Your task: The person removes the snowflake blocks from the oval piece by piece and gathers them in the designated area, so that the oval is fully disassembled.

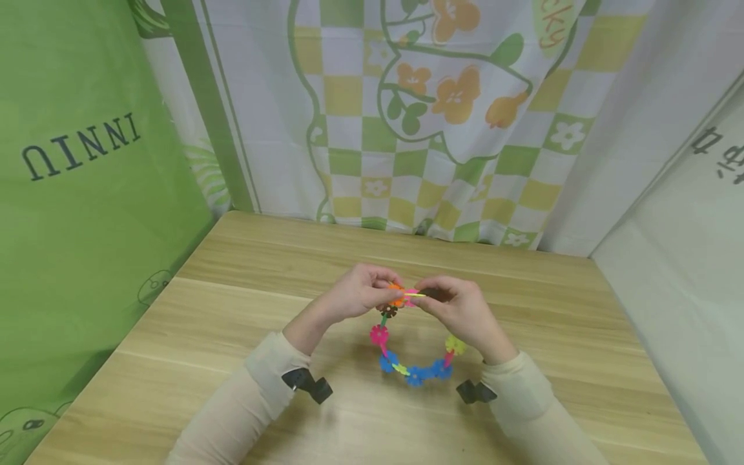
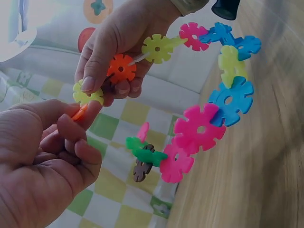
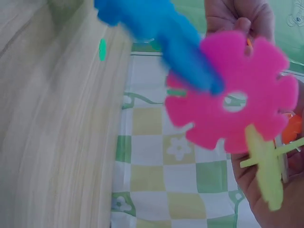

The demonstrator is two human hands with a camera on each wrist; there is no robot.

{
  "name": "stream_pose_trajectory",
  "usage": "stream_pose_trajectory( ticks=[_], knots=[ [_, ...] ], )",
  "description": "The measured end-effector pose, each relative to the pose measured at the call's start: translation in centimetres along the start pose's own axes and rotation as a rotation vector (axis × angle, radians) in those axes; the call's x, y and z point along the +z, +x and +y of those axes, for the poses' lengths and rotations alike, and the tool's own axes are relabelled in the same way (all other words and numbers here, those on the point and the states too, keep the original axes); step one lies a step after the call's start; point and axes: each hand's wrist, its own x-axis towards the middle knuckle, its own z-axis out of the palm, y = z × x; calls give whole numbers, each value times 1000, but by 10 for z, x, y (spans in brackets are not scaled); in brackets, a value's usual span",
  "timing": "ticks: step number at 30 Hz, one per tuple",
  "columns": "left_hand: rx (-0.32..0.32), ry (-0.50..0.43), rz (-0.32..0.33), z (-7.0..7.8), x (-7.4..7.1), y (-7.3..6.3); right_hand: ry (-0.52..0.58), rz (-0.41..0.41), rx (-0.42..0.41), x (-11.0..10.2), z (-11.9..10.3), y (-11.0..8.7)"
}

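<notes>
A chain of notched plastic snowflake discs [image 1: 414,376] hangs in a loop below both hands, over the wooden table. My left hand [image 1: 357,294] pinches an orange disc [image 2: 80,112] at one end between thumb and fingers. Opposite it, my right hand [image 1: 462,313] has its thumb on a yellow disc [image 2: 88,94], which meets the orange one at the fingertips. Another orange disc [image 2: 121,69] sits under the right fingers. Along the chain run pink [image 2: 199,128], blue [image 2: 231,100], green and brown discs. In the right wrist view a large pink disc [image 3: 270,61] covers part of the hands.
The wood-grain table [image 1: 232,374] spreads under both forearms. A checked, flowered curtain [image 1: 407,174] hangs along its far edge, a green cloth [image 1: 87,226] at the left and a white one [image 1: 674,245] at the right. Each wrist carries a small black camera [image 1: 308,384].
</notes>
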Motion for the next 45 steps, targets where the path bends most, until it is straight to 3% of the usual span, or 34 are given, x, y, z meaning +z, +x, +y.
stream_pose_trajectory(
  ticks=[5,10,14,21,27,34,42,45],
  knots=[
    [-10,-3,14,-1,-5,0,-32,16,32,-3,-1,-1],
    [-89,-6,105,-11,-14,3,-46,15,56,-5,-1,-1],
    [-136,31,159,-26,-22,5,-45,14,52,-4,0,-2],
    [-211,55,213,-66,-32,13,-37,6,62,-2,0,-4],
    [-329,86,265,-89,-37,17,-40,-6,50,1,3,-6],
    [-433,106,307,-99,-43,19,-49,-19,39,3,4,-6],
    [-458,64,397,-97,-47,18,-44,-37,36,5,4,-5],
    [-427,95,387,-94,-48,15,-37,-37,45,5,4,-5]
  ],
)
